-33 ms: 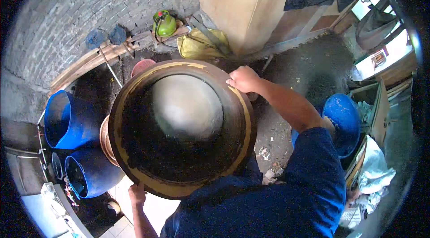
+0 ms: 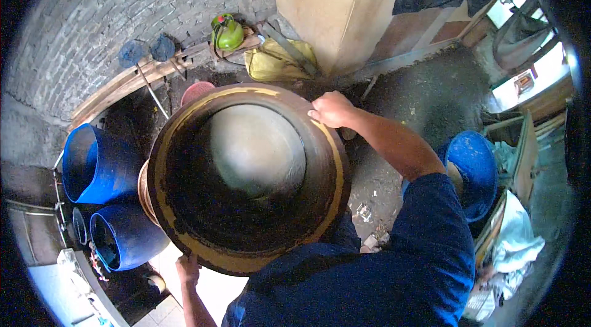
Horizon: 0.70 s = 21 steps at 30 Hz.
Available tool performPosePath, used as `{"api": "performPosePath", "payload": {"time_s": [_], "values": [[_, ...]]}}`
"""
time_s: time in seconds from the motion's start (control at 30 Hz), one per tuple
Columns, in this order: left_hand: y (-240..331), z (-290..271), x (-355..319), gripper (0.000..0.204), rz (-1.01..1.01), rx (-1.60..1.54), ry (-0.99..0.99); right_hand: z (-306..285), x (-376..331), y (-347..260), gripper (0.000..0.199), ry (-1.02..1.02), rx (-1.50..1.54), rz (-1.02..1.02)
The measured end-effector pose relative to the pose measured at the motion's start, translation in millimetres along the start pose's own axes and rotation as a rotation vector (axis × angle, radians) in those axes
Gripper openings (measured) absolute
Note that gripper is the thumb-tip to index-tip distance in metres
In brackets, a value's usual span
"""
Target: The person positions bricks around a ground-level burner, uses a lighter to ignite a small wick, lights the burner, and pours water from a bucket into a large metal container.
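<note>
A large, round, deep cooking pot (image 2: 184, 173) stands tilted in front of my body, its wide mouth facing up toward me. Its inner walls are dark, a pale shiny disc marks the bottom, and a tan band runs round the broad rim. At the upper right, my right hand (image 2: 332, 109) is closed over the rim, arm bent outward. My left hand (image 2: 188, 268) grips the near left edge from below, with its fingers partly hidden by the rim. The near edge of the pot lies against or close to my dark blue shirt (image 2: 345, 284).
Two blue barrels (image 2: 120, 167) lie at left beside a reddish-brown round vessel (image 2: 144, 195), partly behind the pot. A green gas cylinder (image 2: 228, 34) and a yellow sack (image 2: 277, 61) sit by the far wall. Right of me stands a blue tub (image 2: 473, 170).
The pot has shifted very slightly to the left, and both hands keep their hold on its rim.
</note>
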<state>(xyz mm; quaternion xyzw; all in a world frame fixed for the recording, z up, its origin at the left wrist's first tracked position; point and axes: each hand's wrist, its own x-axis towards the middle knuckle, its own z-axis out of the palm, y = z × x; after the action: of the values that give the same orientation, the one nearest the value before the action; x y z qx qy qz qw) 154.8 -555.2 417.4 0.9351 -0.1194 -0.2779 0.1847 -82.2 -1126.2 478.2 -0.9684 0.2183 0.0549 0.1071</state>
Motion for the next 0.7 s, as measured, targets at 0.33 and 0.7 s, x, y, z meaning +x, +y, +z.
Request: {"api": "performPosePath", "payload": {"time_s": [0.33, 0.7], "values": [[16, 75, -66, 0.046, -0.251, -0.092, 0.02, 55, 54, 60, 0.026, -0.07, 0.188, -0.146], [17, 132, 18, 0.024, -0.133, 0.178, -0.277, 101, 41, 134, 0.033, -0.183, 0.145, -0.049]]}}
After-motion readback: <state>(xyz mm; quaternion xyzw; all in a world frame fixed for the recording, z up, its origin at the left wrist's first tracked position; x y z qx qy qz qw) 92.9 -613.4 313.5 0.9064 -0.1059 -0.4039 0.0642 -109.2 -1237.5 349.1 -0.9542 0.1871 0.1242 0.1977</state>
